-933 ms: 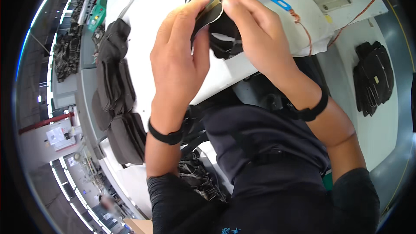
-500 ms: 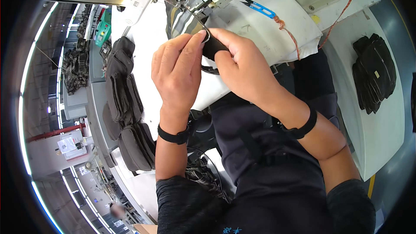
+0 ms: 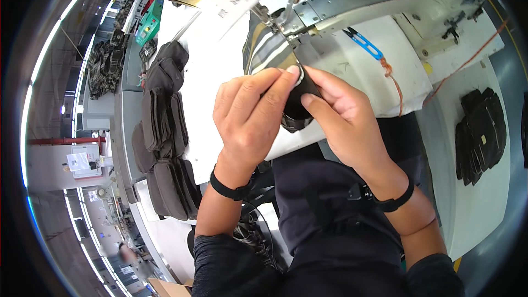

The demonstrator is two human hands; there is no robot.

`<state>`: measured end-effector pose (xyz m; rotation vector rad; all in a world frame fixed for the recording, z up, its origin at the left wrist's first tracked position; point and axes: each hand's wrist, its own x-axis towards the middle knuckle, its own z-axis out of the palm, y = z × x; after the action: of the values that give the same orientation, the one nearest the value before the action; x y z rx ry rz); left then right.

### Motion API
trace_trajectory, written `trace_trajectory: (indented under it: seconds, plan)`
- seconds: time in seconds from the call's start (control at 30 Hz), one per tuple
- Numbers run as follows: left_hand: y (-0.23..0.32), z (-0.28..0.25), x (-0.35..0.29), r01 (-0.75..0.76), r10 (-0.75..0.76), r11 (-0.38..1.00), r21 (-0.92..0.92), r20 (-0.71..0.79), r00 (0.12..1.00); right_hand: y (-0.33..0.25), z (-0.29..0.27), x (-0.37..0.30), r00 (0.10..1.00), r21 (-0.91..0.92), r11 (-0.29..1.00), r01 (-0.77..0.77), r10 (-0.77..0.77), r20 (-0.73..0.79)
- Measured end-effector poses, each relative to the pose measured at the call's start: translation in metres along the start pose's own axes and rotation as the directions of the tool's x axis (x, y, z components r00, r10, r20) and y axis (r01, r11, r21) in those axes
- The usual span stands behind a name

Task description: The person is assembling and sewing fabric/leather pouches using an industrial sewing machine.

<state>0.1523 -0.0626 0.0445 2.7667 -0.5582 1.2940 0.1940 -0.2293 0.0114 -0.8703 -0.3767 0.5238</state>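
A fabric piece with a striped lining (image 3: 268,49) and a black outer part (image 3: 297,105) lies under the needle area of a sewing machine (image 3: 352,4). Thumb and fingers of my left hand (image 3: 248,114) pinch its edge, where a thin pale strip shows. Close beside it, my right hand (image 3: 352,121) grips the black part between thumb and fingers. Both hands are on the near side of the machine's presser foot, a short way from it. My fingers cover some of the edge, and the black part hangs over the table's front edge.
Blue thread snips (image 3: 364,44) with an orange cord (image 3: 398,89) rest right of the fabric. Dark padded pouches (image 3: 159,111) are lined up along the left side. Flat dark pieces (image 3: 482,138) are stacked on a white surface at right. A green device (image 3: 147,25) stands far left.
My view has shifted, so the machine and table appear further right. Both hands keep hold of the fabric but are slightly further from the needle, with more striped lining showing between.
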Motion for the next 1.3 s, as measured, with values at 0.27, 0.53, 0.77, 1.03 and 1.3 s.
trace_trajectory:
  seconds: [0.27, 0.53, 0.77, 1.03, 1.3]
  plan:
    - [-0.021, 0.01, 0.007, -0.02, 0.02, 1.0, 0.005, 0.003, 1.0, 0.002, -0.009, 0.021, 0.999, -0.028, 1.0, -0.011, 0.012, 0.049]
    - [-0.05, 0.015, 0.011, -0.006, 0.006, 1.0, -0.022, -0.007, 1.0, 0.014, 0.005, 0.042, 0.999, 0.01, 0.999, 0.035, -0.035, -0.014]
    - [-0.046, 0.007, 0.023, 0.109, -0.101, 0.991, -0.075, 0.106, 0.989, 0.015, 0.016, 0.045, 0.997, 0.009, 0.999, 0.032, -0.031, -0.072]
    - [-0.014, 0.044, 0.006, 0.392, -0.339, 0.891, 0.23, -0.239, 0.91, 0.057, 0.006, 0.033, 0.915, -0.381, 0.88, 0.285, -0.367, -0.165]
    - [-0.082, 0.025, 0.017, -0.067, 0.067, 0.998, 0.015, 0.012, 0.998, 0.019, -0.037, 0.021, 0.966, -0.388, 0.885, 0.256, -0.246, 0.077]
